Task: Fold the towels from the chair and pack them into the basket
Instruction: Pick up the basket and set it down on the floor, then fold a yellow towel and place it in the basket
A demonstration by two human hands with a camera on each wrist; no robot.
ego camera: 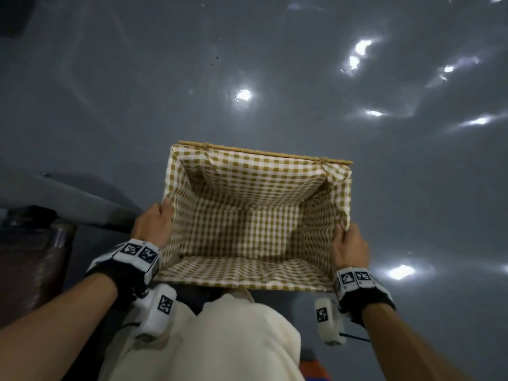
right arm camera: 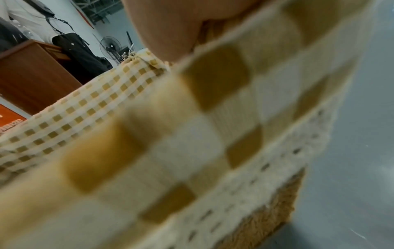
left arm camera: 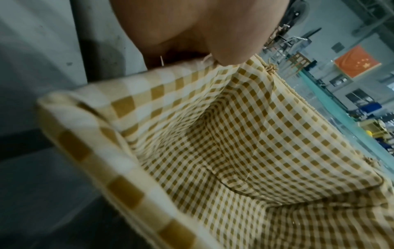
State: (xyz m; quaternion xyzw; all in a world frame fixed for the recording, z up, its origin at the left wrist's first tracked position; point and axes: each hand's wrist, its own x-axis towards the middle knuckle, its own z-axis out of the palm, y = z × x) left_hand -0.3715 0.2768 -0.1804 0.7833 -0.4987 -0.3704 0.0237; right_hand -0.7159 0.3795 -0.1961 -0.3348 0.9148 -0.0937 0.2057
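One basket [ego camera: 255,276], gingham-lined, sits between your two hands over grey floor [ego camera: 137,105], just ahead of your knees. Your left hand [ego camera: 154,224] at 9 o'clock grips left rim, thumb over liner edge. Your right hand [ego camera: 350,246] at 3 o'clock pinches right rim the same way. Nothing inside basket but liner. Woven side shows under lace trim in right wrist view. Dark chair [ego camera: 30,257] at 8 o'clock.
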